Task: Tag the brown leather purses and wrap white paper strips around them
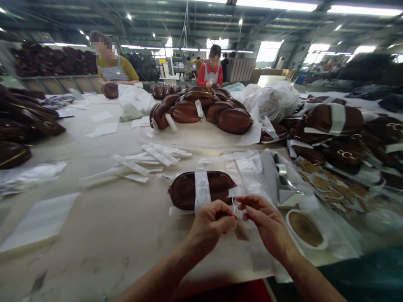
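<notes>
A dark brown leather pouch (185,191) lies on the table, with a white translucent band (202,188) around its middle. Just in front of it, my left hand (214,220) is closed in a pinch on a thin white string (233,205). My right hand (264,222) faces it from the right, fingers curled, its fingertips at the upper part of the same string. Below the string, between my hands, is a small brown tag (242,232); whether it is tied to the string is hard to make out. A small white piece (234,192) sits at the pouch's right end.
White strips (157,156) lie behind the pouch. To the right are a tape dispenser (285,180), a tape roll (305,228) and brown tags (321,182). Brown pouches (234,121) are heaped at the back. Two people (115,67) work across the table.
</notes>
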A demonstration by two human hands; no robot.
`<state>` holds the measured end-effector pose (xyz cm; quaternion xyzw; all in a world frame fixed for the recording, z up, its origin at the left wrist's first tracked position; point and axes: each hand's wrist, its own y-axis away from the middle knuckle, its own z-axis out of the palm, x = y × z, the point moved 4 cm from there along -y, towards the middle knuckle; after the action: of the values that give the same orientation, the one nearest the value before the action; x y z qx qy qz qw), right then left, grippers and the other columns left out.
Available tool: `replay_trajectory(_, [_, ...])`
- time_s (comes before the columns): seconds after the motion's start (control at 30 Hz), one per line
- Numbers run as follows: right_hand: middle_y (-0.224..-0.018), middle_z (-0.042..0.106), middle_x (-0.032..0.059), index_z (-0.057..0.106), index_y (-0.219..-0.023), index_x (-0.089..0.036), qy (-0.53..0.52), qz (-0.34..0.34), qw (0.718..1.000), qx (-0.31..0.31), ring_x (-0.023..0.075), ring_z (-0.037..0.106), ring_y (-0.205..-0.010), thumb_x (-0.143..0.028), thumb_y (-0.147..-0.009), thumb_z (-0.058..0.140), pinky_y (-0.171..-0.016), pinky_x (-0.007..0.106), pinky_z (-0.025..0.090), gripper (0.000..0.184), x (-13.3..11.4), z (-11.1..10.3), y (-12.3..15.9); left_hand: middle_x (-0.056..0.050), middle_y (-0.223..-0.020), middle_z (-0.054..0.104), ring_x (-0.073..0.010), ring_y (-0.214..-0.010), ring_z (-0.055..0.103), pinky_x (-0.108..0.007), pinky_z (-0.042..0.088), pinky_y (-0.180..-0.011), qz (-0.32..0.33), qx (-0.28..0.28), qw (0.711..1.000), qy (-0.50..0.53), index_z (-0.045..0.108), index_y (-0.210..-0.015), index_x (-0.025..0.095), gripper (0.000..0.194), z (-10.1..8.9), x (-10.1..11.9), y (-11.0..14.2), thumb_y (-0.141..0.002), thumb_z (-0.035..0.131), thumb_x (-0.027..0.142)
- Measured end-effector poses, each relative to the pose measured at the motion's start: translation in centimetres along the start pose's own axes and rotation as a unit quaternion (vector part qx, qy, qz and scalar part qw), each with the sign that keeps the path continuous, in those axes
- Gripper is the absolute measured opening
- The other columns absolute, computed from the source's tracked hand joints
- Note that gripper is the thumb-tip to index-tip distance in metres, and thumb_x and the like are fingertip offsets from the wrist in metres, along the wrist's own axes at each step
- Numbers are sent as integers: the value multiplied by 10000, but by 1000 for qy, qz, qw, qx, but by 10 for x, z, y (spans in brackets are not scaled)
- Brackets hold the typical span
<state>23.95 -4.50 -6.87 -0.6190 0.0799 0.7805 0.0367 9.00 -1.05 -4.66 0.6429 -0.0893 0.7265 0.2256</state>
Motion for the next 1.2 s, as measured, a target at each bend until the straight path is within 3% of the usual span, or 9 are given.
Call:
replay_trajectory(0.17, [-1065, 656, 47, 585, -1105, -241, 234, -163, 957, -52, 204, 603, -979, -276, -702, 720, -843, 313, 480, 427, 25, 27, 21, 2, -547, 573, -62, -450, 433, -179, 327, -439, -62, 28, 996, 55, 577, -640, 120, 199, -15, 11, 10, -571, 684, 273])
replay_trajectory(0.27, [-838, 676, 29, 626, -889, -207, 301, -241, 922, -34, 173, 631, -800, -223, -802, 582, -732, 278, 504, 99, 32, 48, 25, 3, -523, 569, -57, -434, 431, -172, 319, -424, -58, 34, 995, 69, 589, -635, 114, 196, -19, 14, 17, -566, 700, 259])
replay_trajectory(0.4, [-732, 653, 22, 618, -799, -191, 334, -254, 906, -53, 146, 616, -678, -194, -837, 501, -627, 233, 501, 122, 35, 60, 23, 1, -512, 579, -57, -386, 413, -175, 284, -384, -76, 41, 991, 102, 574, -647, 127, 208, -30, 15, 25, -604, 712, 275])
replay_trajectory(0.63, [-655, 600, 4, 566, -793, -201, 439, -235, 867, 12, 142, 576, -576, -199, -791, 526, -531, 229, 491, 40, 34, 40, 22, -3, -534, 587, -49, -415, 410, -171, 296, -412, -68, 61, 992, 82, 563, -621, 127, 174, -48, 15, 33, -608, 690, 245])
replay_trajectory(0.77, [-1033, 644, 93, 561, -1097, -205, 439, -316, 840, -32, 232, 615, -978, -167, -789, 520, -812, 343, 520, 313, 13, 47, 30, 24, -527, 522, -63, -457, 407, -181, 311, -440, -57, 4, 998, -35, 580, -644, 133, 58, -42, 9, 39, -643, 602, 187])
replay_trajectory(0.87, [-1245, 570, 89, 499, -1243, -249, 335, -230, 905, -129, 224, 550, -1135, -200, -866, 477, -897, 327, 487, 382, 7, 65, 32, 7, -596, 549, -82, -556, 477, -186, 364, -531, 31, -5, 993, -118, 582, -659, 137, 77, -42, 15, 43, -718, 541, 163])
replay_trajectory(0.97, [-946, 666, 53, 534, -1208, -246, 187, -43, 971, -143, 162, 642, -808, -326, -902, 469, -716, 261, 521, 323, 16, 84, 27, -6, -623, 568, -96, -569, 522, -194, 398, -556, 65, 33, 985, -154, 582, -689, 137, 134, -52, 20, 46, -783, 499, 184])
replay_trajectory(1.07, [-604, 541, -26, 613, -1058, -195, 104, 92, 979, -152, 82, 473, -473, -459, -855, 529, -456, 190, 405, 344, 28, 101, 17, -4, -612, 565, -101, -560, 529, -196, 394, -547, 84, 96, 969, -213, 583, -678, 142, 145, -71, 22, 47, -791, 504, 188])
replay_trajectory(1.2, [-562, 432, -39, 666, -783, -163, 169, 122, 961, -180, 60, 370, -484, -509, -763, 621, -420, 170, 298, 349, 28, 110, -9, -12, -662, 603, -115, -634, 551, -198, 410, -601, 108, 140, 954, -242, 605, -701, 150, 142, -103, 19, 38, -796, 515, 205])
